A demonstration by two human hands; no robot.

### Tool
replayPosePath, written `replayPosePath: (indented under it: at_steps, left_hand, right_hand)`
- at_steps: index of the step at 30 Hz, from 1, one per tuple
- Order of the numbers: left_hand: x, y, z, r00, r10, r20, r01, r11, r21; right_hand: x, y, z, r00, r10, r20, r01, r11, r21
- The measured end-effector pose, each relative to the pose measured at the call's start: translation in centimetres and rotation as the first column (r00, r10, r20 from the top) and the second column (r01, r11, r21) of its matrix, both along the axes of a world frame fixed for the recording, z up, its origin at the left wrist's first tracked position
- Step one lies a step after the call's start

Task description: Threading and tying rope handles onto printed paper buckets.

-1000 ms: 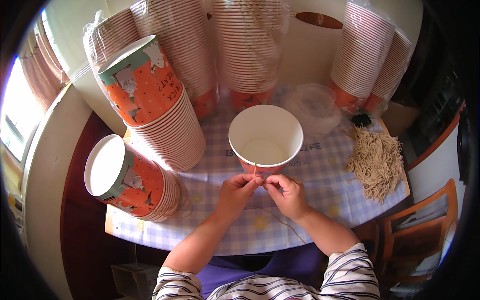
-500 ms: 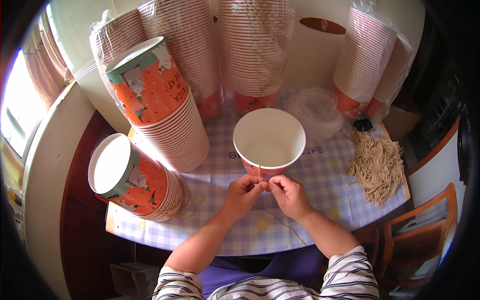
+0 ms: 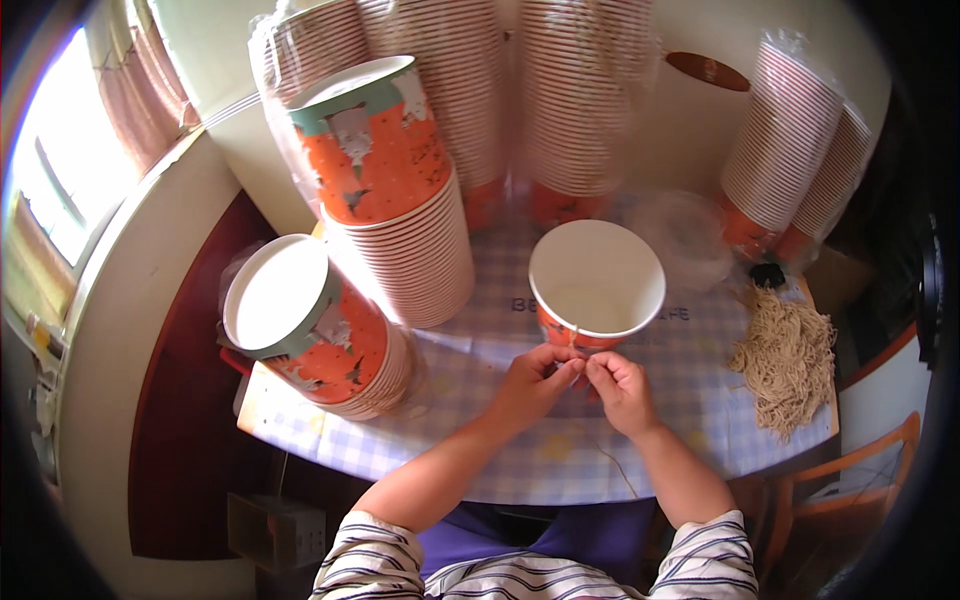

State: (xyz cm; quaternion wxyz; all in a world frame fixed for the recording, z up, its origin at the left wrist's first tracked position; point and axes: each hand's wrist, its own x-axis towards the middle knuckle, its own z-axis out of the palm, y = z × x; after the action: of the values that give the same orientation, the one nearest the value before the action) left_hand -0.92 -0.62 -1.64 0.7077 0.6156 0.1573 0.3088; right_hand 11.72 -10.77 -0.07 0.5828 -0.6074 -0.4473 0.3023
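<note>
- Pinching a thin tan string (image 3: 574, 338) between fingertips, the left hand (image 3: 534, 380) and right hand (image 3: 620, 388) meet at the near rim of an open paper cup (image 3: 597, 283).
- That orange cup stands upright on the checked surface (image 3: 480, 360).
- Stacked cups (image 3: 400, 210) rise to the left; a heap of strings (image 3: 790, 360) lies right.

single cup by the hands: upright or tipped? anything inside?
Upright and empty: the paper cup stands mouth-up on the table, its white inside bare. Left hand and right hand pinch a thin string at its near rim.
</note>
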Motion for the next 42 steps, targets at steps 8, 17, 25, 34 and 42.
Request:
replayPosePath:
  at_steps: [8, 17, 25, 34, 42]
  left_hand:
    - [0.1, -0.1, 0.2, 0.999, -0.010, -0.045, 0.009, 1.000, -0.013]
    - [0.5, -0.1, -0.8, 1.000, 0.012, -0.013, -0.012, 0.999, -0.035]
    - [0.1, -0.3, 0.1, 0.999, -0.019, -0.037, 0.024, 0.991, 0.132]
    - [-0.3, -0.2, 0.3, 0.995, -0.100, -0.014, 0.101, 0.984, 0.148]
    - [-3.4, -2.3, 1.8, 0.897, -0.400, 0.187, 0.432, 0.882, -0.189]
  right_hand:
    - [0.5, 0.2, -0.6, 0.959, 0.113, -0.260, -0.113, 0.993, 0.017]
    - [0.9, -0.1, -0.7, 0.930, 0.156, -0.332, -0.192, 0.978, -0.078]
    - [2.6, -1.8, 2.5, 0.904, -0.260, 0.339, 0.079, 0.881, 0.466]
    - [5.2, -0.5, 7.2, 0.428, -0.176, 0.887, -0.040, 0.976, 0.213]
    - [2.4, -7.3, 9.8, 0.365, -0.125, 0.923, -0.043, 0.988, 0.151]
